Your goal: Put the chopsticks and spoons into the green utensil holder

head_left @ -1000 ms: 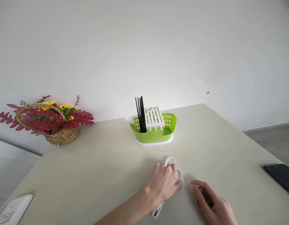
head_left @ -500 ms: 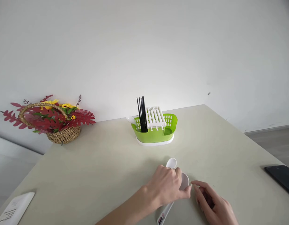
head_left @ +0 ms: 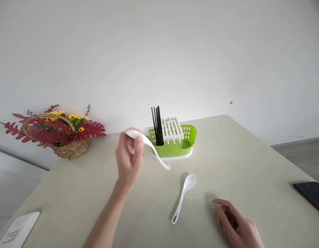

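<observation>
Your left hand [head_left: 130,151] pinches a white spoon [head_left: 147,141] aloft by the green basket [head_left: 167,150]: apparently a carrying step. Your right hand [head_left: 234,222], half-curled, shows nothing held. Next move likely requires steady grip.

Your left hand [head_left: 128,163] is bare, as is the slender forearm [head_left: 107,215] behind it; your right hand [head_left: 236,224] is slim-fingered, bare.

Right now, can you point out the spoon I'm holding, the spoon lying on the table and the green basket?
Held spoon [head_left: 151,144]: head view, on its curved middle.
Lying spoon [head_left: 182,196]: head view, on its handle, near the bowl.
Green basket [head_left: 170,150]: head view, on its front wall.
</observation>
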A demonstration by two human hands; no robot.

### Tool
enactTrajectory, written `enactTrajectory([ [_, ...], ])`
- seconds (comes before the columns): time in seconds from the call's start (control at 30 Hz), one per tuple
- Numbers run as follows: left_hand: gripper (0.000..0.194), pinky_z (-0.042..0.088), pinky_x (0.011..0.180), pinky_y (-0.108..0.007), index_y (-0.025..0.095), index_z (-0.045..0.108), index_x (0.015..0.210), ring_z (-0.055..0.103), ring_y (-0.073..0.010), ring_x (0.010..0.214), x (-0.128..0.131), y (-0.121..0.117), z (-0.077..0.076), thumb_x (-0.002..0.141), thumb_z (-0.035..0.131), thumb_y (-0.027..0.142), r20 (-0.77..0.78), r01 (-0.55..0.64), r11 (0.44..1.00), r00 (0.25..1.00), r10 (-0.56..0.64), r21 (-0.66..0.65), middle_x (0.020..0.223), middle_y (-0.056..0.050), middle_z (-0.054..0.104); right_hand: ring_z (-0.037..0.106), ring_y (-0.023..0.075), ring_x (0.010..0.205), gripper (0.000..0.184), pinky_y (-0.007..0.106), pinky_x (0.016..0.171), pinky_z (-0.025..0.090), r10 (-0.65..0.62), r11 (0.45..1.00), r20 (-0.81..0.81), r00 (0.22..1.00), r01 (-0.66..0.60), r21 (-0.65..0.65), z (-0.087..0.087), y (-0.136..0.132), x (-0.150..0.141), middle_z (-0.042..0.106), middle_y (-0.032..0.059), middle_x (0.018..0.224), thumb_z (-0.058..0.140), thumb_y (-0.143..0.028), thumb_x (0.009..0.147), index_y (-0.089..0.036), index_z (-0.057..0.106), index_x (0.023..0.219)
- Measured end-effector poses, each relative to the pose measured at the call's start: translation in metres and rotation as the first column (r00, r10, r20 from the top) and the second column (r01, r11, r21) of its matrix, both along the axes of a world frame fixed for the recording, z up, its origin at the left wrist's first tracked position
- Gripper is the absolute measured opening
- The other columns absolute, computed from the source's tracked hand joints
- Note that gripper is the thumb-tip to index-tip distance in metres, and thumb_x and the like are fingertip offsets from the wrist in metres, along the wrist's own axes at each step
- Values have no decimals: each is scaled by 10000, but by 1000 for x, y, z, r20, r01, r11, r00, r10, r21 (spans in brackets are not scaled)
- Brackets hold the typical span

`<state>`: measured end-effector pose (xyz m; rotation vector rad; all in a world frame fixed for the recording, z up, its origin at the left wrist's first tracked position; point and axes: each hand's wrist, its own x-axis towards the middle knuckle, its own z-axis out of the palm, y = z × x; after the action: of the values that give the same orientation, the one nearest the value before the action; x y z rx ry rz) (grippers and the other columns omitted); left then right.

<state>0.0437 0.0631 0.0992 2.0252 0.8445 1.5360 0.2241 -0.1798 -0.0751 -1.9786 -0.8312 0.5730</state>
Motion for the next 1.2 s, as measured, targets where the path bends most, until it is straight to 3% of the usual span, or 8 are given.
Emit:
enactTrajectory([
  [0.1, 286, 494, 561, -233, 210, 499, 1063, 551, -83, 575, -12, 26, 2, 1033, 517, 494, 84, -126, 983, 990, 115, 133, 831, 22, 583, 557, 151, 566, 406, 204, 577, 459, -8, 1000, 13, 1000, 7, 10, 0, 0, 0, 620, -37, 653, 495, -656, 916, -310, 695, 989],
  [0.2, 289, 549, 652, -262, 204, 489, 1117, 625, -102, 685, -18, 43, -5, 1020, 557, 467, 61, -147, 975, 988, 139, 167, 984, -34, 631, 556, 147, 574, 407, 195, 570, 455, 13, 1000, 6, 1000, -13, 2, -1, 0, 2, 618, -39, 656, 500, -661, 918, -312, 692, 998],
  [0.37, 317, 571, 766, -299, 202, 499, 1195, 701, -168, 882, -19, 51, -25, 1019, 556, 460, -76, -103, 991, 991, 109, 85, 1072, -85, 682, 562, 144, 579, 418, 193, 576, 454, 17, 1000, 16, 1000, -17, 3, -4, -1, 2, 620, -40, 660, 492, -666, 919, -310, 691, 1012],
  [0.6, 346, 549, 751, -286, 199, 525, 1227, 676, -159, 813, -14, 54, -46, 1014, 561, 469, -301, -58, 998, 951, 63, 24, 1089, -88, 713, 579, 146, 590, 393, 195, 583, 456, 15, 1000, 16, 1000, -15, 9, -3, 0, 0, 630, -32, 678, 495, -635, 936, -301, 689, 1010],
  [0.93, 372, 543, 768, -301, 201, 547, 1235, 656, -173, 820, -13, 66, -61, 999, 577, 487, -363, -13, 995, 932, -23, -98, 1085, -90, 709, 568, 144, 560, 415, 199, 564, 466, 20, 999, 22, 1000, -21, 29, 0, 0, 3, 626, -27, 653, 509, -644, 938, -290, 709, 1020],
  [1.2, 362, 496, 692, -260, 206, 581, 1231, 595, -145, 717, -15, 72, -63, 986, 593, 473, -357, 2, 980, 931, -75, -200, 904, -24, 656, 569, 144, 570, 417, 197, 571, 467, 19, 1000, 22, 1000, -20, 24, -3, -1, 3, 634, -26, 669, 505, -650, 935, -291, 703, 1014],
])
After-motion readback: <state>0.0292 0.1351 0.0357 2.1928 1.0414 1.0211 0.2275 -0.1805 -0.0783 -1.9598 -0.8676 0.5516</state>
